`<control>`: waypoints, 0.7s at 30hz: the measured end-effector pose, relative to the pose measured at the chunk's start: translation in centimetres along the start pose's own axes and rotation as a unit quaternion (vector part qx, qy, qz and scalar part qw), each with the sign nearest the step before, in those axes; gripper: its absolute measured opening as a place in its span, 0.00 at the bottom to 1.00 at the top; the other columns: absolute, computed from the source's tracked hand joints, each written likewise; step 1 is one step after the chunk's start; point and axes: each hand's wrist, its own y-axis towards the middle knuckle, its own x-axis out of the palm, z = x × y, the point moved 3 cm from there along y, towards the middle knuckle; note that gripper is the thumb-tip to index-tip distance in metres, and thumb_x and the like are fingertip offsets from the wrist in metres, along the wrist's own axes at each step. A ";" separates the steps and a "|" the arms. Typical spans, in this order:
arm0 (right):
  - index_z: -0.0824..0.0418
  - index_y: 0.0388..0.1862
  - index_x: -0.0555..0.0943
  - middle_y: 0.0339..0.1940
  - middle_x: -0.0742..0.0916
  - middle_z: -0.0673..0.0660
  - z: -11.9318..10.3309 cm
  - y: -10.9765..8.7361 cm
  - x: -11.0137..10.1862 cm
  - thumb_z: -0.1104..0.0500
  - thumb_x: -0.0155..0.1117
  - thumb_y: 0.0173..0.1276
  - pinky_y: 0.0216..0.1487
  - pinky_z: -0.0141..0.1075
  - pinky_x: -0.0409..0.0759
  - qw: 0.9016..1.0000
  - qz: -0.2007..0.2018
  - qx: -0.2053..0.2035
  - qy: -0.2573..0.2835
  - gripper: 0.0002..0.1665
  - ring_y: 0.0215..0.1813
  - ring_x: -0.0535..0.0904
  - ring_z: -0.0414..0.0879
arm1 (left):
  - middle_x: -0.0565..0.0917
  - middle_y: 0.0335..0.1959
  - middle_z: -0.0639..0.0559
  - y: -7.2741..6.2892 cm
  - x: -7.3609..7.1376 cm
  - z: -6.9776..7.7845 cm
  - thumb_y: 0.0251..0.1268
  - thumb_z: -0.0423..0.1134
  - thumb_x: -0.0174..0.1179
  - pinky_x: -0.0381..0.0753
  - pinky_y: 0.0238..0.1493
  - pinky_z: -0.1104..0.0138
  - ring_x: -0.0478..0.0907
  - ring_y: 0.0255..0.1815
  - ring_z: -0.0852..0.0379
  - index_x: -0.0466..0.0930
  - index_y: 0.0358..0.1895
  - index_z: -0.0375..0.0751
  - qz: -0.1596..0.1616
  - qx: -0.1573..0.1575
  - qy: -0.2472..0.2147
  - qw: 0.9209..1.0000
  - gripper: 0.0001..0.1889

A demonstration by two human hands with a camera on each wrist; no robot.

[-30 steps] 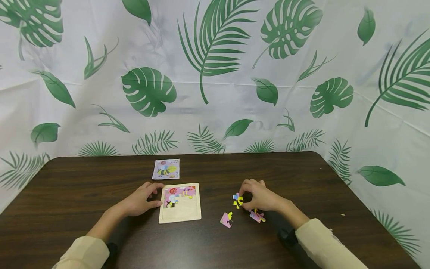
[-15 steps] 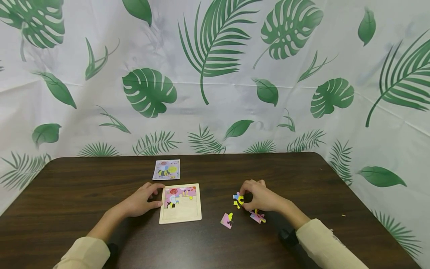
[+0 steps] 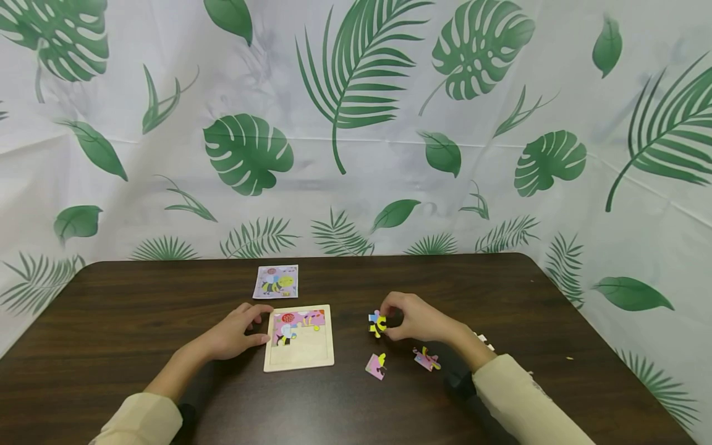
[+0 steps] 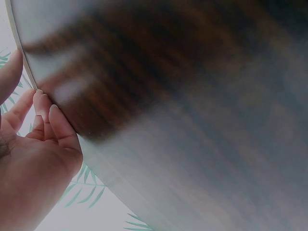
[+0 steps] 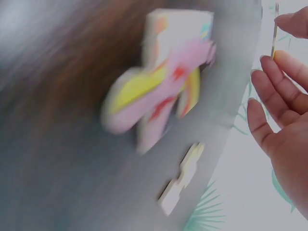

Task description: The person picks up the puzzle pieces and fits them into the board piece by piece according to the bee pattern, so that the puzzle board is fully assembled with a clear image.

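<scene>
In the head view my left hand (image 3: 229, 334) touches the left edge of a wooden puzzle board (image 3: 300, 357), index finger by the top corner and thumb lower down. Joined pink, blue and yellow pieces fill the board's upper and left parts; bare wood shows at lower right. My right hand (image 3: 419, 321) pinches a yellow, black and blue puzzle piece (image 3: 376, 324) right of the board. In the right wrist view this piece (image 5: 275, 33) appears edge-on between thumb and fingers. A pink piece (image 3: 375, 366) and another pink-and-yellow piece (image 3: 426, 358) lie below that hand.
A picture card of a bee (image 3: 275, 282) lies behind the board. Pale pieces (image 3: 485, 341) show partly behind the right forearm. The dark wooden table (image 3: 139, 296) ends at a leaf-print cloth (image 3: 356, 185) at the back.
My right hand has moved left with the pinched puzzle piece, uncovering the pink-and-yellow piece and the pale pieces near the forearm. My left hand stays at the board's edge.
</scene>
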 end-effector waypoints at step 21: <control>0.62 0.38 0.77 0.35 0.77 0.50 -4.9 5.6 3.3 0.62 0.68 0.53 0.42 0.31 0.72 0.998 -0.048 -0.024 0.013 0.14 0.38 0.72 0.43 | 0.69 0.39 0.46 0.1 0.0 -0.2 0.57 0.41 0.62 0.70 0.42 0.53 0.69 0.40 0.48 0.66 0.58 0.35 0.001 -0.003 -0.001 1.000 0.27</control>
